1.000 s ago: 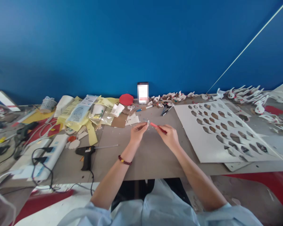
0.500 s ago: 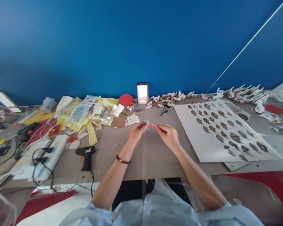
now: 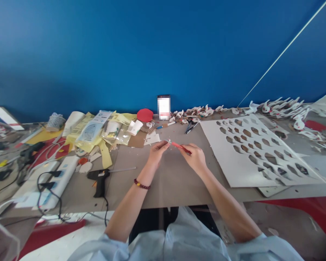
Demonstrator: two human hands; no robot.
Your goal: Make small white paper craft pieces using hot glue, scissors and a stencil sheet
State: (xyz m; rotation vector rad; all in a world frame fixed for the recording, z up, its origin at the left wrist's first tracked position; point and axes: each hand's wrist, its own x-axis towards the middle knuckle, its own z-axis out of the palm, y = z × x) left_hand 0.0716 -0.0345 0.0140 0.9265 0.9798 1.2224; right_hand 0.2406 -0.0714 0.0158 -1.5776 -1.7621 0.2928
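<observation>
My left hand (image 3: pixel 158 150) is closed in a pinch on a small white piece (image 3: pixel 168 141), its shape too small to make out. In my right hand (image 3: pixel 195 156) is a slim red pen-like tool (image 3: pixel 177 145). Its front end points left and lies close to the white piece; whether they touch I cannot tell. Both hands are above the middle of the grey table (image 3: pixel 176 185). Beyond them lie a white paper piece (image 3: pixel 152 138) and dark pens (image 3: pixel 191 127).
A black hot glue gun (image 3: pixel 100 181) and a white power strip (image 3: pixel 60 181) lie at left, with cables. Plastic packets (image 3: pixel 95 127) sit behind. At right is a white sheet with cut-outs (image 3: pixel 225 163). White bird-like cut-outs (image 3: pixel 282 107) line the wall; a phone (image 3: pixel 163 107) stands there.
My left hand and the white piece have shifted very slightly left. The red tool has moved a touch the same way. All else looks unchanged.
</observation>
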